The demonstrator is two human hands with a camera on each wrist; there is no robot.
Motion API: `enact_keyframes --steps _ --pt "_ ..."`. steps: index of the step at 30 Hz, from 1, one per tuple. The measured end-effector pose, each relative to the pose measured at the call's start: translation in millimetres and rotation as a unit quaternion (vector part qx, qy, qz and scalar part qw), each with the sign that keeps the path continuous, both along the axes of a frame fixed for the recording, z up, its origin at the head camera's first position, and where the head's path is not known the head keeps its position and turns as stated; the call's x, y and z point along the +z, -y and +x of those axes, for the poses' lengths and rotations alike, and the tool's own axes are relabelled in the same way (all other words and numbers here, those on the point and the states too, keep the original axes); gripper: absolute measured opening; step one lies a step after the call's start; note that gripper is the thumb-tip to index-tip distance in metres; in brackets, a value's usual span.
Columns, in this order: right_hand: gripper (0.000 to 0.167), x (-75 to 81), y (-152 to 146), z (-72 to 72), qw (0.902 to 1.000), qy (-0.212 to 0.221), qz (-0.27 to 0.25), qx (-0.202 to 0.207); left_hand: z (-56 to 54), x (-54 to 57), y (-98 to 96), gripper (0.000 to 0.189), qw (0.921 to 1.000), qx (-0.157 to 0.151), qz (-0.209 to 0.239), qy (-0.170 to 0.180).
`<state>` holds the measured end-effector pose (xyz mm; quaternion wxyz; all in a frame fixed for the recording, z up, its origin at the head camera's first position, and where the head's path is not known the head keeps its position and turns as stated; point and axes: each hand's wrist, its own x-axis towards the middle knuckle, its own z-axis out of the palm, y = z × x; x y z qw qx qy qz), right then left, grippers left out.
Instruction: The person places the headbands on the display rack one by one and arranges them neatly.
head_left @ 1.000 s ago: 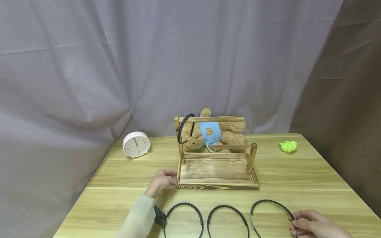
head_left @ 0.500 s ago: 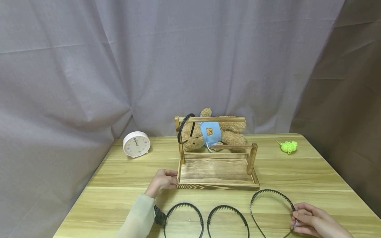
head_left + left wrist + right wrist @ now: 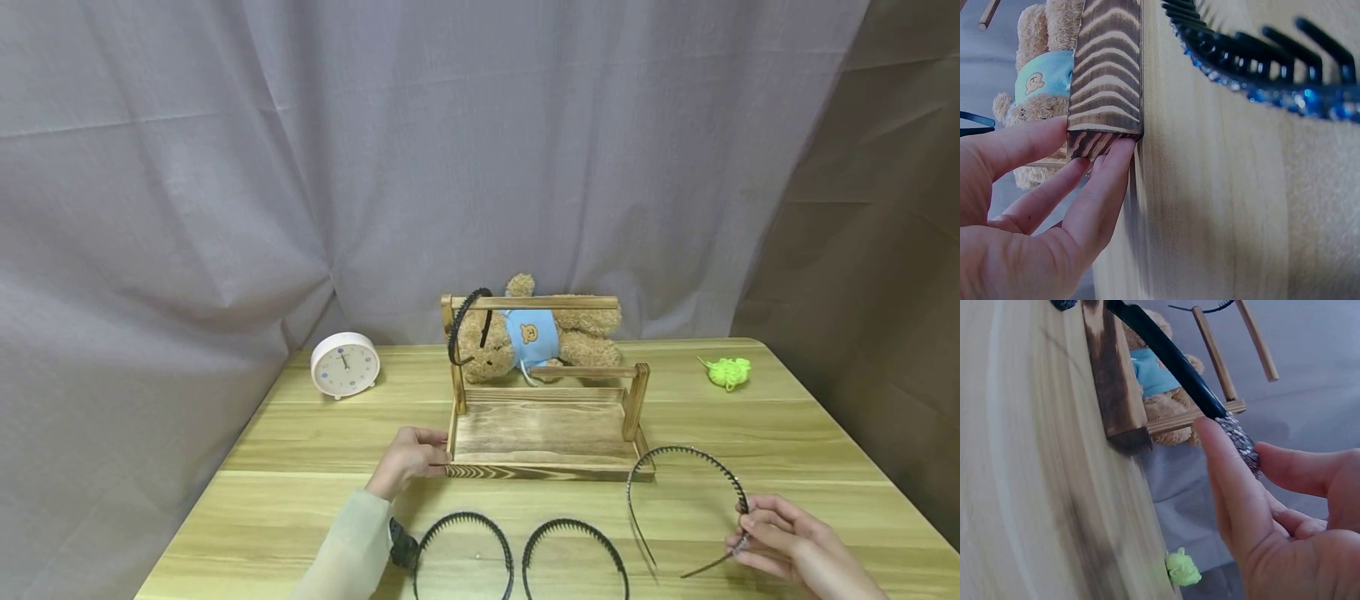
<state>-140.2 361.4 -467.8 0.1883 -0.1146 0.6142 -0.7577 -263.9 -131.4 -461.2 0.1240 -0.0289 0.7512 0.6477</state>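
A wooden rack (image 3: 547, 472) with a tray base and two bars stands mid-table. My left hand (image 3: 408, 460) holds its left front corner, thumb and fingers against the tray's end in the left wrist view. My right hand (image 3: 787, 537) pinches one side of a black toothed headband (image 3: 686, 450) between thumb and fingers. Silvery stones show near the fingertips in the right wrist view. That headband is raised, its arc overlapping the rack's right front corner in the head view. Another black headband (image 3: 454, 333) hangs on the upper bar at the left.
Two toothed headbands (image 3: 465, 517) (image 3: 570, 523) lie at the front; the left one shows blue stones (image 3: 1310, 100) up close. Behind the rack lies a teddy bear (image 3: 536, 333) in a blue shirt. A white clock (image 3: 345, 365) stands left, bright green yarn (image 3: 727, 372) right.
My right hand has lifted the headband from the front of the table, forward and up toward the rack. My left hand stays at the rack's corner.
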Motion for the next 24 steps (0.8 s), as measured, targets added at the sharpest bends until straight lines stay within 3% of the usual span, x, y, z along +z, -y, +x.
enact_keyframes --steps 4,8,15,24 --pt "0.034 4.0 6.6 1.9 0.9974 -0.037 -0.016 -0.061 -0.4 -0.6 0.1 0.045 1.0000 -0.003 0.000 -0.004" --pt "0.027 7.9 12.2 4.2 0.9913 -0.041 -0.031 -0.121 -0.4 -0.6 0.5 0.044 1.0000 -0.003 0.001 -0.003" --pt "0.029 15.2 19.9 6.8 0.9813 -0.095 -0.093 -0.139 0.8 1.5 1.1 0.042 1.0000 -0.003 0.000 -0.008" --pt "0.029 24.9 29.2 5.9 0.9605 -0.115 -0.159 -0.198 0.9 0.8 2.5 0.041 0.9997 -0.020 0.003 -0.016"
